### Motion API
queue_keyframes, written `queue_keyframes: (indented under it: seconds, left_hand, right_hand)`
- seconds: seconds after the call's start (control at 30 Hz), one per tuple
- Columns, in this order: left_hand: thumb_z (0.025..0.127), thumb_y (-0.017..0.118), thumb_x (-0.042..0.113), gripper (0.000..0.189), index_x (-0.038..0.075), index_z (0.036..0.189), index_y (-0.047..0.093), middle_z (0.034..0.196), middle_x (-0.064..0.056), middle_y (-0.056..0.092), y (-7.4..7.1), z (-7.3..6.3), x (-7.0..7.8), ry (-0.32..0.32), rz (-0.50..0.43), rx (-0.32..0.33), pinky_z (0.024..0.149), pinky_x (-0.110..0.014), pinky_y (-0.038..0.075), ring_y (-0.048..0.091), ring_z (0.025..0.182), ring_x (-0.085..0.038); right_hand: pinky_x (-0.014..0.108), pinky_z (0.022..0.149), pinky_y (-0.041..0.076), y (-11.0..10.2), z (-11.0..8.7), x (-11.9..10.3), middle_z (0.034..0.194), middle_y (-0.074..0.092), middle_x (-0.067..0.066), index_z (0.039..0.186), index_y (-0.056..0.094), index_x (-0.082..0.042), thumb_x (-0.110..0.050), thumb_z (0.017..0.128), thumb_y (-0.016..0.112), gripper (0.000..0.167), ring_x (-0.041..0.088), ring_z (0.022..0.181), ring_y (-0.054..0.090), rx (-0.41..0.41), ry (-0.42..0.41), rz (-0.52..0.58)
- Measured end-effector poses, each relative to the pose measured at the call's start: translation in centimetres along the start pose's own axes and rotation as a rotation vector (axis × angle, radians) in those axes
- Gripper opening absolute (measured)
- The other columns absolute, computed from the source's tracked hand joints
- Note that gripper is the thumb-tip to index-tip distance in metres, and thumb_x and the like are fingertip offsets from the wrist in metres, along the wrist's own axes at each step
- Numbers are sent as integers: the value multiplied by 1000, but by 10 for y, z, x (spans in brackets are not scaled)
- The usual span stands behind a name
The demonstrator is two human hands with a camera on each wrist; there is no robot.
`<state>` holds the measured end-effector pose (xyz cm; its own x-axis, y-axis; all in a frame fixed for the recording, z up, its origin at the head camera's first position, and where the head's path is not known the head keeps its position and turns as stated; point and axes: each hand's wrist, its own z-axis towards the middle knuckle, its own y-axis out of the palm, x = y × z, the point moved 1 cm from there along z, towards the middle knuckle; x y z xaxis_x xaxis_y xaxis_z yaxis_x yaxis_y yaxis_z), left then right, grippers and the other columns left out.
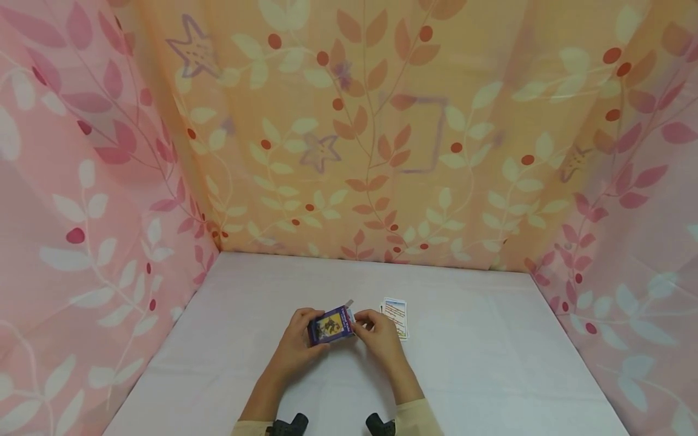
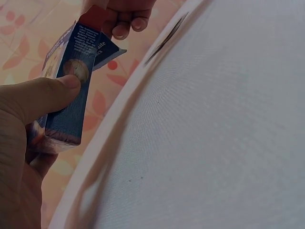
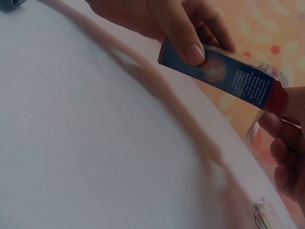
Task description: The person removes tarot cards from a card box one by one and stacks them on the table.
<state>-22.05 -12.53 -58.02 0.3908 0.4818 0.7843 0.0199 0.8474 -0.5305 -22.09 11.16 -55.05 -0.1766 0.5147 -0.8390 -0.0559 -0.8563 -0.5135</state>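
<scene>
A small dark blue and purple card box [image 1: 331, 327] with a yellow picture on its front is held tilted above the table. My left hand [image 1: 294, 346] grips it by the closed end, the thumb along its narrow printed side [image 2: 66, 112]. At the other end the box stands open, with a flap [image 2: 108, 53] sticking out. My right hand [image 1: 383, 340] is at that end, thumb and fingers pinching the edge by a red side flap [image 3: 276, 98]. What lies inside the box is hidden.
A small stack of printed cards [image 1: 395, 316] lies on the white-covered table [image 1: 491, 351], just beyond my right hand. Patterned curtains stand behind the table [image 1: 360, 200] and along both sides. Dark wrist mounts [image 1: 291, 425] show at the bottom edge.
</scene>
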Motion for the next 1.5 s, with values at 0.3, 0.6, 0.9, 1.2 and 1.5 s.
queue_keyframes:
  seconds: [0.3, 0.6, 0.9, 1.2, 1.5]
  left_hand:
    - [73, 94, 14, 76, 31, 138, 58, 135, 6, 50, -1, 0, 0, -3, -9, 14, 114, -52, 43, 52, 129, -20]
    - [73, 94, 14, 76, 31, 138, 58, 135, 7, 50, 0, 0, -3, 5, 1, 23, 113, -51, 45, 53, 128, -19]
    - [74, 94, 15, 76, 30, 139, 57, 136, 6, 50, -1, 2, -4, 21, 1, 20, 113, -49, 45, 52, 128, -17]
    - [74, 93, 15, 76, 28, 140, 57, 137, 5, 49, -1, 2, -3, 12, -5, 23, 113, -51, 45, 52, 128, -20]
    - [74, 93, 16, 75, 28, 139, 57, 138, 4, 50, -2, -1, -4, 8, 3, 23, 113, -51, 45, 52, 130, -21]
  right_hand:
    - [22, 69, 52, -3, -1, -2, 87, 71, -7, 102, 76, -17, -24, 90, 79, 15, 9, 80, 59, 48, -24, 4]
    - [21, 66, 49, -6, -2, -5, 82, 73, -6, 101, 76, -14, -19, 88, 80, 14, 6, 73, 59, 91, -44, 34]
    - [22, 63, 48, -13, -1, -11, 80, 71, -9, 102, 76, -16, -21, 90, 79, 13, 9, 73, 60, 117, -12, 54]
    - [23, 62, 47, -19, 1, -10, 79, 73, -9, 101, 77, -19, -20, 89, 80, 12, 8, 71, 60, 155, -13, 65]
    - [22, 60, 45, -26, 1, -9, 82, 71, -8, 103, 76, -19, -19, 91, 79, 13, 9, 72, 58, 181, -10, 38]
